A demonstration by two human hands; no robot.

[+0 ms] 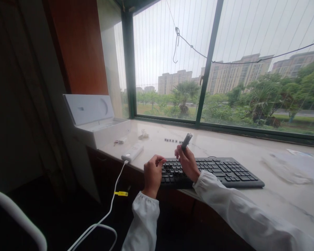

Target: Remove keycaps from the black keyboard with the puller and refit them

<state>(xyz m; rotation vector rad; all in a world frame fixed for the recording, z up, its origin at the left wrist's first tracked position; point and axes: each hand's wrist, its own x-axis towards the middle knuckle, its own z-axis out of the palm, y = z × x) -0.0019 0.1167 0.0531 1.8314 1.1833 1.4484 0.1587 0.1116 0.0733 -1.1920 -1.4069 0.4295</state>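
By the window (157, 52), right hand (188, 162) grips dark object (186, 141); left hand (153, 173) curls at keyboard (217, 170), grip unclear.

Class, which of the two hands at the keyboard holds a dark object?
The right hand: a dark object sticks up from its grip. The left hand, at the left end of the keyboard, shows no such object.

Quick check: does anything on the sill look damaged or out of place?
Yes. The left part of the keyboard shows dark gaps where keycaps seem to be missing, unlike its fuller right end. A row of small dark pieces lies behind it, possibly those caps. Nothing visibly spilled.
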